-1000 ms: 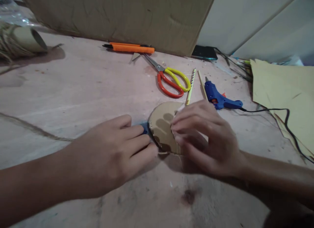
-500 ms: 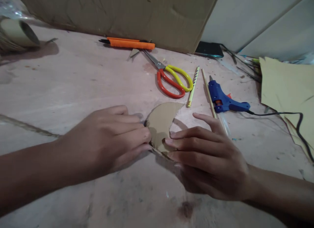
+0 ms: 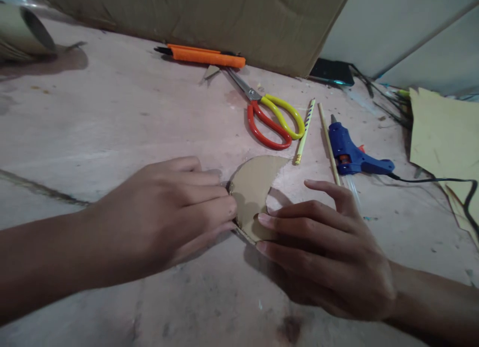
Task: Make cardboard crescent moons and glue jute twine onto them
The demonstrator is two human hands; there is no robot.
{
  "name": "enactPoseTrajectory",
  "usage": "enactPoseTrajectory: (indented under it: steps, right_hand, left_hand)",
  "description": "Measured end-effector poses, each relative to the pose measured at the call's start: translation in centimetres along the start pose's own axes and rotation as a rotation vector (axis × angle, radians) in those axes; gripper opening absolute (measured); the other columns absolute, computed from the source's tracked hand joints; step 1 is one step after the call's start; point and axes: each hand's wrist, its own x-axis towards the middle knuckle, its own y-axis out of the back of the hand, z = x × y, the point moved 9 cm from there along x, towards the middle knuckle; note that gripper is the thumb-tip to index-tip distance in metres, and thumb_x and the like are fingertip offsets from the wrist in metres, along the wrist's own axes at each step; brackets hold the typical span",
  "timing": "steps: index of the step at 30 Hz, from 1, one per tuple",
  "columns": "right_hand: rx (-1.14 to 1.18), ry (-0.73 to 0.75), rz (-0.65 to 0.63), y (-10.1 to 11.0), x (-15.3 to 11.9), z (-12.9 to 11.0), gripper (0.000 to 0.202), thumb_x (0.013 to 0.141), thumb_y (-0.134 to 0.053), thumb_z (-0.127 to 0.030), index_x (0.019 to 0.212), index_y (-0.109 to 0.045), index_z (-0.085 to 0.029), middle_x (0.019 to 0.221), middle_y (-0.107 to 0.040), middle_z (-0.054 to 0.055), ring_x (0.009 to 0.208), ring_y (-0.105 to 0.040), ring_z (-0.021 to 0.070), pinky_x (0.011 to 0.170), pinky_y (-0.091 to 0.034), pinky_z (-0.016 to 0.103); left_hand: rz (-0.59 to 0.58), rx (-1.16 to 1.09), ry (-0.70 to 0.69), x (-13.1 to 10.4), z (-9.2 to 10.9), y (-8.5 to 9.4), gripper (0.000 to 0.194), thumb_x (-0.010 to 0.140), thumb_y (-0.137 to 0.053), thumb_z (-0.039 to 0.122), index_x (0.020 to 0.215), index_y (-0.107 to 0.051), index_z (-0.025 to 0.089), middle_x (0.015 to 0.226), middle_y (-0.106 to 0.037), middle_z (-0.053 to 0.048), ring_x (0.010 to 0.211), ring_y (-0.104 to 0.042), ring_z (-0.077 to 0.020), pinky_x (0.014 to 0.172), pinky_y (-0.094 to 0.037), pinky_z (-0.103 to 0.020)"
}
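Note:
A crescent-shaped piece of cardboard (image 3: 252,187) lies between my hands, its pointed tip toward the pencil. A thin cardboard strip (image 3: 245,236) follows its lower left edge. My left hand (image 3: 179,212) is closed, fingertips pressing the strip to that edge; what lies under the fingers is hidden. On the left, a long brown strip (image 3: 45,188) comes out from behind my left forearm, probably the same one. With my right hand (image 3: 325,247) I grip the crescent's lower right part, fingers on top and little finger lifted; the thumb is hidden.
Scissors (image 3: 267,115) with red and yellow handles, a pencil (image 3: 305,132), a wooden stick (image 3: 329,142) and a blue glue gun (image 3: 352,152) lie beyond my hands. Orange-handled pens or cutters (image 3: 207,56) sit by a cardboard box (image 3: 209,18). Cardboard sheets (image 3: 445,142) are right, a roll (image 3: 26,33) left.
The view has shifted slightly, so most things sit further right. My right hand's fingers have moved a little along the crescent's lower edge; my left hand keeps its hold.

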Motion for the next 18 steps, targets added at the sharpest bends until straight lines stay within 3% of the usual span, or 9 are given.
enactPoseTrajectory:
  steps: [9, 12, 15, 18]
  right_hand:
    - [0.067, 0.02, 0.011, 0.7, 0.2, 0.3, 0.04, 0.11, -0.07, -0.007, 0.148, -0.078, -0.015, 0.143, -0.094, 0.007, 0.133, -0.088, 0.0193, 0.155, -0.029, 0.054]
    - [0.112, 0.025, -0.001, 1.7, 0.2, 0.8, 0.037, 0.108, -0.075, -0.009, 0.144, -0.076, -0.015, 0.135, -0.096, 0.007, 0.121, -0.092, 0.0198, 0.15, -0.037, 0.051]
    - [0.12, -0.058, 0.028, 2.5, 0.0, 1.8, 0.032, 0.107, -0.079, -0.006, 0.133, -0.075, -0.025, 0.115, -0.096, 0.0, 0.092, -0.09, 0.0211, 0.127, -0.056, 0.053]
    - [0.211, -0.23, 0.203, 3.2, -0.9, 3.4, 0.029, 0.106, -0.08, -0.004, 0.122, -0.076, -0.028, 0.093, -0.088, 0.0, 0.079, -0.081, 0.0226, 0.086, -0.063, 0.049]
  left_hand:
    - [0.001, -0.007, 0.017, 0.2, 0.0, 0.0, 0.044, 0.132, -0.042, 0.027, 0.098, -0.069, 0.026, 0.082, -0.074, 0.002, 0.074, -0.061, -0.024, 0.076, -0.04, -0.048]
    - [0.0, -0.013, 0.02, 0.1, -0.1, 0.1, 0.04, 0.131, -0.045, 0.026, 0.099, -0.069, 0.026, 0.084, -0.075, 0.002, 0.075, -0.062, -0.0238, 0.076, -0.04, -0.048]
    - [0.004, -0.014, 0.01, 0.1, 0.0, 0.2, 0.034, 0.131, -0.05, 0.026, 0.102, -0.069, 0.025, 0.084, -0.074, 0.002, 0.074, -0.061, -0.0223, 0.076, -0.038, -0.047]
    - [-0.003, -0.021, 0.015, 0.0, 0.0, 0.0, 0.034, 0.131, -0.051, 0.025, 0.102, -0.068, 0.024, 0.084, -0.073, 0.003, 0.072, -0.059, -0.0214, 0.077, -0.038, -0.047]
